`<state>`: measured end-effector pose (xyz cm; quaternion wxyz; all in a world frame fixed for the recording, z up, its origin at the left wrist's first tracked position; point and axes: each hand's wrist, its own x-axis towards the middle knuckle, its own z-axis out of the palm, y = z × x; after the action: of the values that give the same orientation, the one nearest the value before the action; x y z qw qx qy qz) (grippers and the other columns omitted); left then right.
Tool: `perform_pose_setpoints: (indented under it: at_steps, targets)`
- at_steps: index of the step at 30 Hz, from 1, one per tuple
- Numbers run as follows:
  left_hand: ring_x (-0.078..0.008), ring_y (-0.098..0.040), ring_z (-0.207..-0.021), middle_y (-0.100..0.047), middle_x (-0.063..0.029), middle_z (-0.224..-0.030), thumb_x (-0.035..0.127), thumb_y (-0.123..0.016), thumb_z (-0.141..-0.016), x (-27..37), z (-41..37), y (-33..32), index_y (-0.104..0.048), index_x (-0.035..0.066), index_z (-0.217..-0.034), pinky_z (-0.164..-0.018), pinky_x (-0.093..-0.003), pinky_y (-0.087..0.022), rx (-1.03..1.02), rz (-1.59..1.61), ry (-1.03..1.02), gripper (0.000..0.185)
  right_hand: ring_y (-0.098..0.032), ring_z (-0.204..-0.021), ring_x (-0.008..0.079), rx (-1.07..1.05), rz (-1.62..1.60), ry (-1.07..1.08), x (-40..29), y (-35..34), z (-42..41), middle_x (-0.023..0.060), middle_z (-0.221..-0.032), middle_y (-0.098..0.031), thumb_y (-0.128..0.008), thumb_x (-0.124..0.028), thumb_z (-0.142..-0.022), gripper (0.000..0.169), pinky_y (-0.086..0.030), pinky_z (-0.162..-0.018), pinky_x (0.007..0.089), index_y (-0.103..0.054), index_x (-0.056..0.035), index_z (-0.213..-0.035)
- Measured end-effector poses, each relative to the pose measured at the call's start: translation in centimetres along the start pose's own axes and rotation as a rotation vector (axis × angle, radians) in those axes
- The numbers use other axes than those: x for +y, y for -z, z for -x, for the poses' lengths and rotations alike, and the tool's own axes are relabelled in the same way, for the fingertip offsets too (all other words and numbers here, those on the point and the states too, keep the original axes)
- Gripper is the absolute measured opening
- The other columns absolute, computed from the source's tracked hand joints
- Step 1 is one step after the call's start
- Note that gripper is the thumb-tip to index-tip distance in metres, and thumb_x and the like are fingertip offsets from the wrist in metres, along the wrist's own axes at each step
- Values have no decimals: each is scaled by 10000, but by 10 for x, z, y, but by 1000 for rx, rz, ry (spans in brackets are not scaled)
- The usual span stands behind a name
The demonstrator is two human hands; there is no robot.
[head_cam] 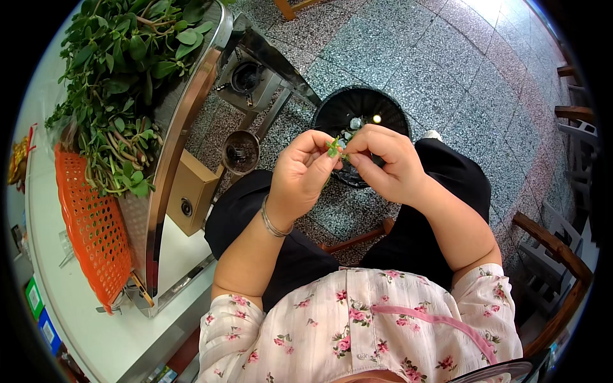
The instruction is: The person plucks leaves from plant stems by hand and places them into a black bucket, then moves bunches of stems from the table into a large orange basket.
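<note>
My left hand [302, 173] pinches a small green leafy sprig [333, 147] between thumb and index finger. Close beside it, the fingertips of my right hand [389, 163] are closed on the lower end of the same sprig; the exact contact is partly hidden by the fingers. Beneath both hands, a round black bin [392, 103] stands on the floor with a dark liner and some scraps inside. A big heap of leafy greens with thick stems [119, 62] lies on the table at the upper left.
An orange perforated plastic basket [93, 215] leans by the greens. The metal-edged table [189, 103] curves along my left, with a burner [246, 79] and a cardboard box [189, 194] below. Wooden-armed chairs [550, 239] line the right. A wooden rung [357, 242] shows between my legs.
</note>
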<state>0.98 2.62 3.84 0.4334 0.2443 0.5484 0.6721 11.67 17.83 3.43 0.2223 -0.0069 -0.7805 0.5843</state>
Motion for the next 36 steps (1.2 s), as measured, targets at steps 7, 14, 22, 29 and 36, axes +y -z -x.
perform_pose_setpoints:
  at_steps: [7,14,22,29,36]
  targets:
    - [-77,-552,-790,-585,-34,-876,71,-528,-934,0,-1,-3,-538,12,-938,-750,-217,-456,61,3,3,60,-599,-612,174,-17,58,-36,-1,-1,2,57,-760,-595,-624,-8,-766,96,-459,-525,269,-637,-39,-855]
    - [-70,-551,-791,-585,-28,-866,74,-539,-934,-2,-1,-2,-537,15,-944,-747,-209,-454,68,-10,14,60,-595,-608,219,35,101,14,3,-5,2,69,-754,-592,-636,-14,-745,97,-465,-524,300,-632,-41,-839]
    - [-63,-560,-781,-586,-19,-874,78,-554,-929,-3,-1,-4,-541,11,-956,-735,-204,-462,80,-20,4,73,-586,-603,231,70,194,73,6,-7,4,72,-735,-587,-640,-15,-729,88,-457,-524,325,-619,-43,-810]
    - [-60,-568,-788,-583,-15,-879,71,-555,-925,-11,1,-6,-546,6,-958,-757,-216,-489,115,-61,-22,73,-554,-570,185,151,158,-83,5,-10,5,61,-707,-574,-640,-14,-726,80,-437,-511,294,-606,-38,-794]
    - [-104,-594,-769,-588,-41,-864,71,-536,-924,-8,-3,2,-553,4,-955,-757,-270,-509,78,39,45,75,-523,-558,102,136,149,-227,9,2,3,46,-716,-562,-615,23,-756,70,-410,-506,235,-599,-25,-805]
